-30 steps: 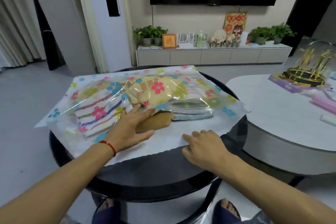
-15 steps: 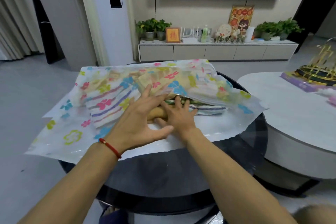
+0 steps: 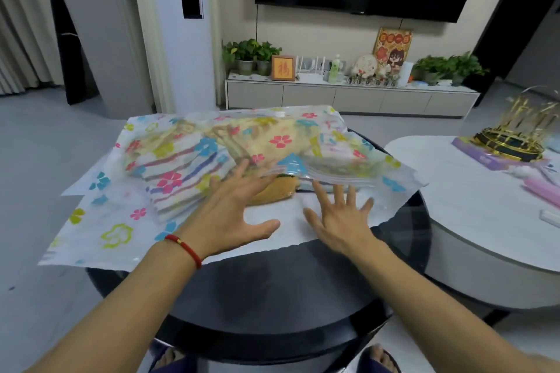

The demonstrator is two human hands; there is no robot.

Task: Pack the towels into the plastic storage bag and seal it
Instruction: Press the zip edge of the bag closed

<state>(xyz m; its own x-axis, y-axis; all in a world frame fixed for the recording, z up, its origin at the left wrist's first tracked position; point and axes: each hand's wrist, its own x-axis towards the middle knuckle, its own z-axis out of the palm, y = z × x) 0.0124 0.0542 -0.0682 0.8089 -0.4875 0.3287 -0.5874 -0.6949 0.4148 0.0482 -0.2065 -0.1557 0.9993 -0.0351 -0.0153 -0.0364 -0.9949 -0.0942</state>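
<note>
A clear plastic storage bag (image 3: 100,221) printed with coloured flowers lies across the round dark table (image 3: 272,297). Inside it I see a striped towel (image 3: 178,179) at the left and a yellow towel (image 3: 281,139) behind. A tan towel (image 3: 278,189) pokes out of the bag's open mouth, whose upper flap (image 3: 348,174) is lifted. My left hand (image 3: 230,212), fingers spread, rests flat at the mouth with its fingertips against the tan towel. My right hand (image 3: 339,215), also spread, lies flat on the bag's lower sheet just right of it, holding nothing.
A white oval table (image 3: 472,197) stands to the right with a gold ornament (image 3: 515,133) on a purple box and a pink item (image 3: 542,191). A low TV cabinet (image 3: 348,97) with plants lines the far wall. My feet in slippers (image 3: 378,357) show under the table.
My right hand came from the bag's near edge to the tan towel, then drew back right and spread flat. My left hand has opened wider at the bag's mouth.
</note>
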